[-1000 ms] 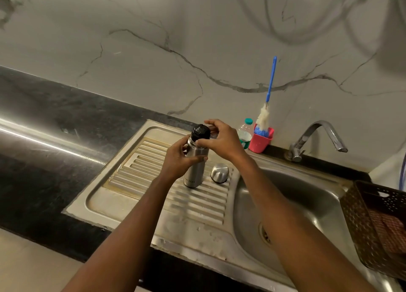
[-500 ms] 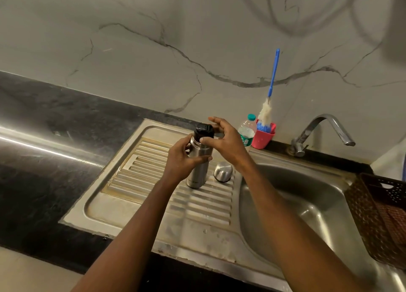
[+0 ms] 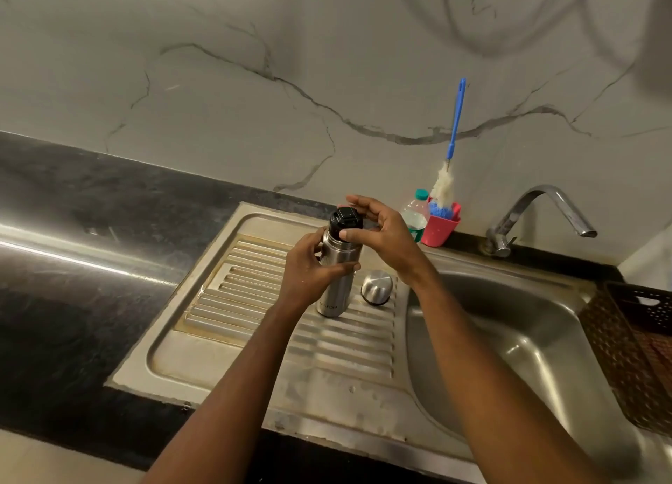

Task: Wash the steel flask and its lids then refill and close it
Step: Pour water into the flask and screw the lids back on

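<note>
From the head camera: grips the steel flask with the left hand, fingers curled round the upper body and thumb laid across the front. Holds it upright, base on the ribbed drainboard, just left of the sink basin. Pinches the black lid seated on the flask's mouth with the right hand, thumb tip against the lid's lower edge and curled fingers arching round the far side; cannot tell how firmly. Shows a domed steel cap resting on the drainboard just right of the flask's base, touched by neither hand. Behind the right hand, against the marble wall, shows a plastic bottle with a green top beside a red cup, and a bottle brush with a blue handle standing in that cup. Further right, shows a tap bent over the basin and a brown basket at the basin's right edge. Shows dark bench left of the drainboard.
</note>
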